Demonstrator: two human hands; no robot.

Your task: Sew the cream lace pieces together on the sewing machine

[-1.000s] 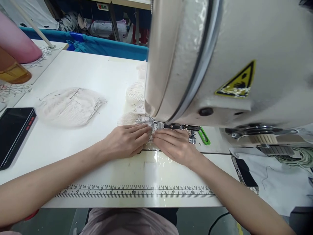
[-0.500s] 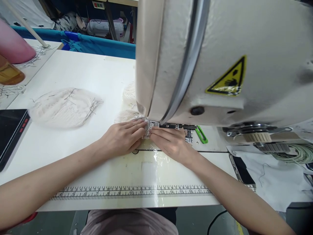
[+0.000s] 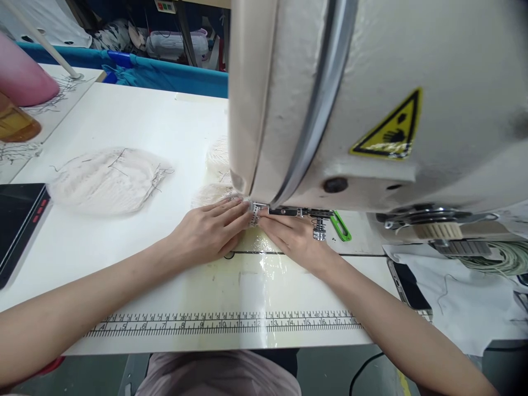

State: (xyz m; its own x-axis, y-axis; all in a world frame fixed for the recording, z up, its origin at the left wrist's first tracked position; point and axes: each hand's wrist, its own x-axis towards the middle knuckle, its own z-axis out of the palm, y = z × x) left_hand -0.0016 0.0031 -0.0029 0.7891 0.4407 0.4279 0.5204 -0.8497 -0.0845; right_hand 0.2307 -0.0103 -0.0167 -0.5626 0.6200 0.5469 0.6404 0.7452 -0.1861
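My left hand (image 3: 208, 230) lies flat, fingers together and stretched out, on a piece of white lacy fabric (image 3: 208, 195) at the sewing machine (image 3: 268, 110). My right hand (image 3: 295, 236) is flat too, its fingertips at the right edge of the lace strip (image 3: 254, 214) beside the needle area. The machine head hides the needle and part of the fabric. Metal presser parts (image 3: 289, 212) pass just above my right fingers. Another sheer white fabric piece (image 3: 111, 181), with loose dark threads, lies on the table to the left.
Behind my right hand lies a green thread snipper (image 3: 340, 226). A phone (image 3: 408, 289) rests at the right on white cloth. A black device (image 3: 20, 231) and a pink thread cone (image 3: 28, 74) stand left. A printed ruler (image 3: 223, 324) runs along the front edge.
The lace strip has moved away from me under the machine, less of it showing between my hands. My left fingertips have shifted slightly forward and right; my right fingertips slightly right.
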